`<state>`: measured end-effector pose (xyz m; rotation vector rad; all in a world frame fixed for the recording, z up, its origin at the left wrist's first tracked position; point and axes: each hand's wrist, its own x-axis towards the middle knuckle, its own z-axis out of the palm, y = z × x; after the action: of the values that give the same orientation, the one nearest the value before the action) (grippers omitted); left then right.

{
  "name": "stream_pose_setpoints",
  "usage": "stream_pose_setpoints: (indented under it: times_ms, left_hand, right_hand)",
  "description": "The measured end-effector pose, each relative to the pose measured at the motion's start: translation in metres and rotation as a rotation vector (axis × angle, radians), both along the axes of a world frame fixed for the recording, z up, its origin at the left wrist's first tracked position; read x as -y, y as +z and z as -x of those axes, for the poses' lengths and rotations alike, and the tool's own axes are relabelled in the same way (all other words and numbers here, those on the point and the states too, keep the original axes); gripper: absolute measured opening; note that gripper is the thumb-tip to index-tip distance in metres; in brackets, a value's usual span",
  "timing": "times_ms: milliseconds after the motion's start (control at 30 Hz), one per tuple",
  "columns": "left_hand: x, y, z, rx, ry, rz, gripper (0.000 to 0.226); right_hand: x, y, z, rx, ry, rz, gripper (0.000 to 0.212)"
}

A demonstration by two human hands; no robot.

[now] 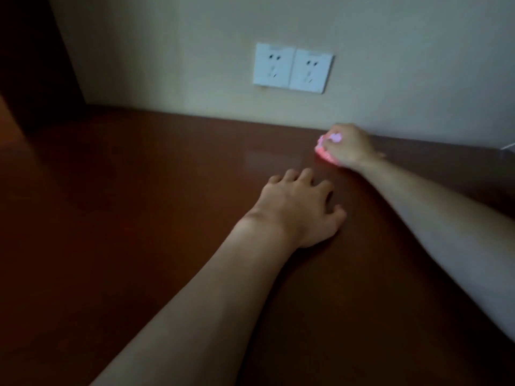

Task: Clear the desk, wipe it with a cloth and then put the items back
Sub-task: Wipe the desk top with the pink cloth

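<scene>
Head view: the frame is dim and slightly blurred. The left hand (299, 203) lies at centre frame, palm down on the reddish-brown surface (125, 218), fingers spread and nearly straight, holding nothing; its forearm runs in from the lower left. The right hand (349, 147) is at right of centre, close to the far edge of the surface where it meets the wall (195, 23). Its fingers are curled round a pink cloth (327, 151), bunched under the palm; pink folds show at the hand's left side and between the fingers. The cloth appears pressed against the surface, though the contact line itself is blurred. The right forearm enters from the right edge of the frame. The two hands are near each other but apart.

On the wall, above centre, two white sockets (292, 68) sit side by side, touching. A dark upright panel (33, 57) fills the upper left corner. A pale cable (507, 147) shows at the far right edge.
</scene>
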<state>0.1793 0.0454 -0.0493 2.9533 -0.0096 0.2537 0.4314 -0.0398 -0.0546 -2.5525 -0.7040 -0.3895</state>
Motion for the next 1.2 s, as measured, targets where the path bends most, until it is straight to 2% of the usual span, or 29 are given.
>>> stream_pose_setpoints:
  times_ms: [133,267,433,667,833,1000,1200]
  left_hand:
    - [-0.004,-0.003,-0.004,-0.005,-0.017,-0.027,0.055]
    - [-0.004,-0.003,-0.005,-0.002,-0.017,-0.025,0.054]
    - [-0.002,-0.001,-0.002,-0.028,-0.010,-0.032,0.055]
    - [0.001,0.002,0.004,-0.100,0.015,0.001,0.057]
    - [0.002,0.004,0.006,-0.120,0.019,0.007,0.059]
    - [0.000,0.004,0.003,-0.085,0.022,-0.005,0.058]
    - [0.002,0.004,0.001,-0.084,0.025,-0.023,0.057]
  right_hand:
    - [-0.011,-0.001,-0.029,-0.005,-0.051,-0.016,0.028]
    - [-0.008,0.002,-0.020,-0.034,-0.060,-0.022,0.030]
    - [0.019,0.004,0.031,0.000,-0.018,0.018,0.035]
    - [0.073,-0.004,0.128,0.050,0.046,-0.015,0.023]
    - [0.095,-0.009,0.160,0.055,0.164,-0.025,0.017]
    - [0.086,-0.001,0.131,0.041,0.210,-0.001,0.016]
    - [0.040,-0.001,0.046,0.011,0.098,-0.054,0.019]
